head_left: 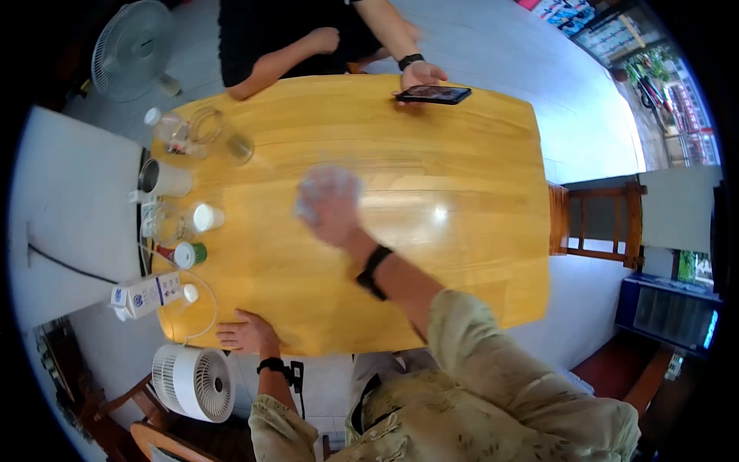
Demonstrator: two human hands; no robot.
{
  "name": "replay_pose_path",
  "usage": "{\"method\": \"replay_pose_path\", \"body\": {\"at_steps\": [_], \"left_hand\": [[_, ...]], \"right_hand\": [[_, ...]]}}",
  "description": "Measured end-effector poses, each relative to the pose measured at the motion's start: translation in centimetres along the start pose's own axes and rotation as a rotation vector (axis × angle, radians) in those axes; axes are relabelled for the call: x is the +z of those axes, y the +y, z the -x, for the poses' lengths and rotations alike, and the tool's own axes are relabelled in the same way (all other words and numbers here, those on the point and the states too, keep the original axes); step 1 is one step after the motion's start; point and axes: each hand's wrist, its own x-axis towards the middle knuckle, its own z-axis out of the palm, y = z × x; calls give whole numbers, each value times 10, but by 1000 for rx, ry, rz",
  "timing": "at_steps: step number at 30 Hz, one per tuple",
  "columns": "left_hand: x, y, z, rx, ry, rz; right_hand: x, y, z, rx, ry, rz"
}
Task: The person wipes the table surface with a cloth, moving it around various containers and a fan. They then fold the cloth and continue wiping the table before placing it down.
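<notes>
My right hand (335, 217), smeared by motion, presses a pale bluish-white cloth (346, 183) onto the wooden table (462, 269), left of its middle. The cloth is bunched under and around the fingers, so its full shape is hidden. At the near left edge of the table rests my left hand (252, 334), fingers stretched out and nothing held. Close to that hand are a white cable and a small white-capped container (189, 292).
Along the left side stand a carton (146, 294), a green-and-white cup (189, 255), a white cup (206, 217), a metal-mouthed container (165, 178), a glass jug (231, 142) and a plastic bottle (171, 129). A white fan (192, 383) sits below. Across, another person holds a phone (433, 94).
</notes>
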Motion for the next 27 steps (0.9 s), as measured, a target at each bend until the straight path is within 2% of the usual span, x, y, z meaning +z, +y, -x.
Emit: {"method": "replay_pose_path", "body": {"at_steps": [4, 5, 7, 8, 10, 14, 18, 20, 23, 25, 26, 27], "left_hand": [[0, 1, -1, -21, -1, -84], [-1, 2, 0, -28, -1, -58], [9, -2, -4, -34, 51, -55], [9, -2, -4, -19, 49, -57], [6, -3, -3, -10, 78, -72], [1, -5, 2, 51, 69, -32], [-2, -2, 4, 19, 43, -33], [3, -5, 1, 19, 58, -54], [8, -5, 2, 34, 133, -54], [7, -6, -4, -28, 4, 48], [25, -12, -14, -39, 5, 46], [58, -21, -26, 61, 56, -111]], "right_hand": [[3, -61, 19, -186, -84, -110], [1, -53, 21, -171, -85, -102], [-4, -38, 26, -360, -186, -204], [-12, -25, 24, -345, -184, -201], [-32, 23, 14, -263, -100, -173], [-85, 155, 22, 166, 18, 61], [-136, 271, 98, 450, 143, 314], [-157, 303, 144, 659, 124, 375], [-169, 342, 222, 740, 240, 398], [-179, 348, 269, 830, 244, 446], [-183, 347, 288, 879, 234, 495], [-182, 352, 309, 864, 250, 527]]}}
